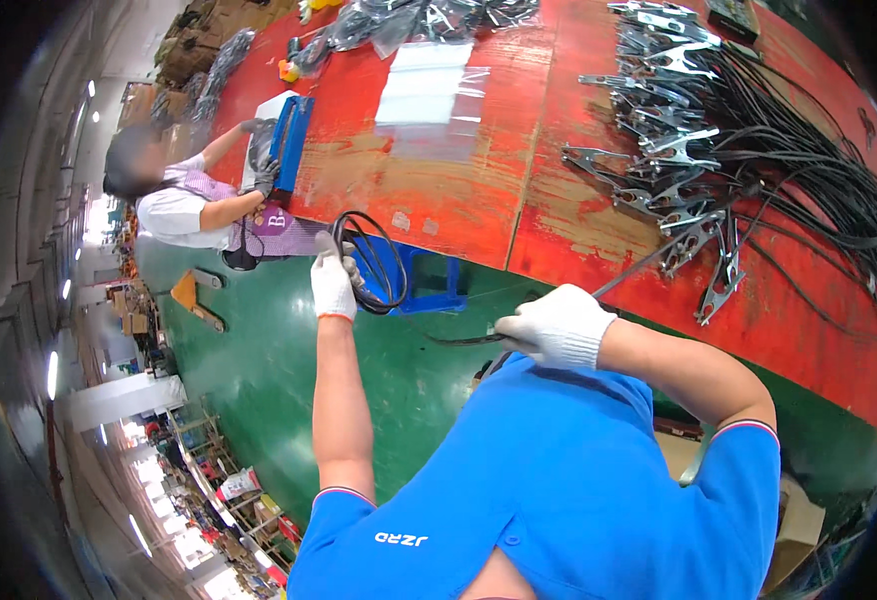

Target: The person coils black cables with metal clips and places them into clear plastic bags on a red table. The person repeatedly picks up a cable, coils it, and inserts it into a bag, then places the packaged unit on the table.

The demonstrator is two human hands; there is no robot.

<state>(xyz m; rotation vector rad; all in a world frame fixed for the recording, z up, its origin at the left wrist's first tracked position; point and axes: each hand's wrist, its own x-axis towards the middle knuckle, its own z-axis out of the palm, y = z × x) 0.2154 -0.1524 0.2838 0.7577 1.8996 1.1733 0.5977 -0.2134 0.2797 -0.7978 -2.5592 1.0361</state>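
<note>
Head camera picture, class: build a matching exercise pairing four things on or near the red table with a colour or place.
Things:
1. left hand
2. right hand
3. metal clamps
4. clear plastic bags

Descriptions:
A. piled at the table's right with black cables
B. flat in the table's middle
C. holds a looped black cable
D. grips a straight stretch of cable

Pairs: 1-C, 2-D, 3-A, 4-B
</note>
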